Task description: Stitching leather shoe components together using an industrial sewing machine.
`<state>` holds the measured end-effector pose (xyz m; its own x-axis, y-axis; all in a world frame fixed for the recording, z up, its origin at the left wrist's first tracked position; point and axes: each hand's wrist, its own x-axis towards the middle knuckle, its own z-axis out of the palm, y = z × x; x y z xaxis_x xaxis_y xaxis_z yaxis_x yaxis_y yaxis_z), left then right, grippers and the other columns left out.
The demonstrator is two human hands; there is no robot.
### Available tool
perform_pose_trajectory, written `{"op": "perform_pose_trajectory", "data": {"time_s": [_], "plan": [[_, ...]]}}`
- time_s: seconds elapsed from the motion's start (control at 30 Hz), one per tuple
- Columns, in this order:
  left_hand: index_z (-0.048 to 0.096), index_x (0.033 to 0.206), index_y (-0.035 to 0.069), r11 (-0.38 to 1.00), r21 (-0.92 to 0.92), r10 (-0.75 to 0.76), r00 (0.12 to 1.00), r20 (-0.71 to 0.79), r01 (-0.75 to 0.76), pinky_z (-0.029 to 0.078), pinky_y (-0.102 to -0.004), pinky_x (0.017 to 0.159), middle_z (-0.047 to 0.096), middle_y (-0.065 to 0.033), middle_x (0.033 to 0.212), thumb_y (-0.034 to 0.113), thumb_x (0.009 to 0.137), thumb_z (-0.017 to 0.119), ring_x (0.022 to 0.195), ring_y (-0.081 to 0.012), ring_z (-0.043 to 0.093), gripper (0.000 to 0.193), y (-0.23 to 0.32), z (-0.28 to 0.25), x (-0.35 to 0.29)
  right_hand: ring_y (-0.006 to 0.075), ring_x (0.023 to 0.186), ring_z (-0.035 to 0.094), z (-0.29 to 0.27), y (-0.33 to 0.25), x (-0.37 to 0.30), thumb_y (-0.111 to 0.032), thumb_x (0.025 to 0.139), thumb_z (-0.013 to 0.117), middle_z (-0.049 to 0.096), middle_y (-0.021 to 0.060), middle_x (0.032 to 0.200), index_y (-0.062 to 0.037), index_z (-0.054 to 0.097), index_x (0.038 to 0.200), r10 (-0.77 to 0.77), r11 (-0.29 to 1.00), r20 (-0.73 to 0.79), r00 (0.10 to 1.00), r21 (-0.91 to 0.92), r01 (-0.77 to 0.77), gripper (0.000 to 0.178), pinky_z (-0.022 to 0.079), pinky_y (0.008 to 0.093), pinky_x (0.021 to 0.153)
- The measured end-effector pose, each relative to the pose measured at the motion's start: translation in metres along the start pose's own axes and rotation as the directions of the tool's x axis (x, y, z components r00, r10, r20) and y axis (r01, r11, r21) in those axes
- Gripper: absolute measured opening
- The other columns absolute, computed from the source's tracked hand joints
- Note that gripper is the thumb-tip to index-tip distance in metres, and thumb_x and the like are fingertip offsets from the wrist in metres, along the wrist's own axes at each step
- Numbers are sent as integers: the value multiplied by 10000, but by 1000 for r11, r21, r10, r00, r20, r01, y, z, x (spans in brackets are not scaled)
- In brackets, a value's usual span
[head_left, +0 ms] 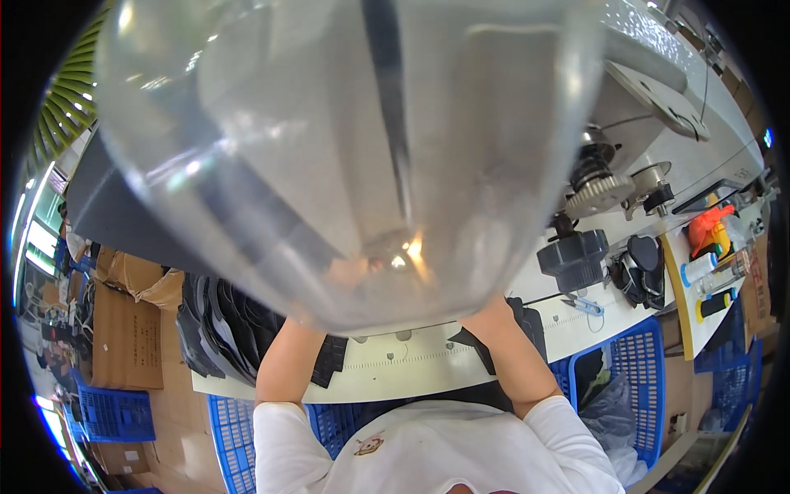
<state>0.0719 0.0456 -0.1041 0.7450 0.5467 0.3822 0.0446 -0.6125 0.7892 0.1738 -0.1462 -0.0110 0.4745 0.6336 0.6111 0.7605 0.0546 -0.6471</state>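
A large, blurred sheet of clear plastic (346, 148) fills the upper middle and covers both my hands. My left forearm reaches under its lower edge; my left hand (350, 270) shows only as a faint smear through it, close to a small bright light (405, 253). The right forearm (514, 354) goes in from the other side, and its hand cannot be made out. Dark fabric pieces lie on the white worktable (411, 362) beside each forearm, one piece (331, 360) by the left and another (529, 323) by the right. Whatever the fingers touch is hidden.
At the left table edge lies a stack of dark cut pieces (218, 325). A sewing machine (699, 107) with a black knob (573, 260) stands at the right, near blue thread snips (584, 305). Blue baskets (650, 354) sit below, with cardboard boxes (127, 337) farther left.
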Motion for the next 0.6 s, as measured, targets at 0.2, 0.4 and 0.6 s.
{"op": "perform_pose_trajectory", "data": {"time_s": [0.2,0.4,0.6], "plan": [[527,842,45,642,-637,-397,896,199,426,380,-188,425,526,-40,607,189,810,541,513,-90,496,149,25,-13,5,313,821,493,1,13,-10,-24,594,582,503,147,883,-51,564,862,-17,997,99,995,-74,24,269,427,370,678],[524,832,45,470,-834,-94,956,278,289,379,-180,421,526,-42,602,187,807,541,501,-87,491,146,79,-8,15,319,827,479,-1,11,-9,31,570,520,506,166,845,-21,550,859,-30,999,121,992,-30,34,295,423,359,671],[520,834,40,703,-610,-283,931,231,365,381,-182,412,523,-52,587,173,813,529,494,-96,491,136,52,-14,6,337,821,487,-2,7,-8,36,583,517,493,167,900,-23,532,879,1,997,156,988,-75,11,302,425,369,678]]}}
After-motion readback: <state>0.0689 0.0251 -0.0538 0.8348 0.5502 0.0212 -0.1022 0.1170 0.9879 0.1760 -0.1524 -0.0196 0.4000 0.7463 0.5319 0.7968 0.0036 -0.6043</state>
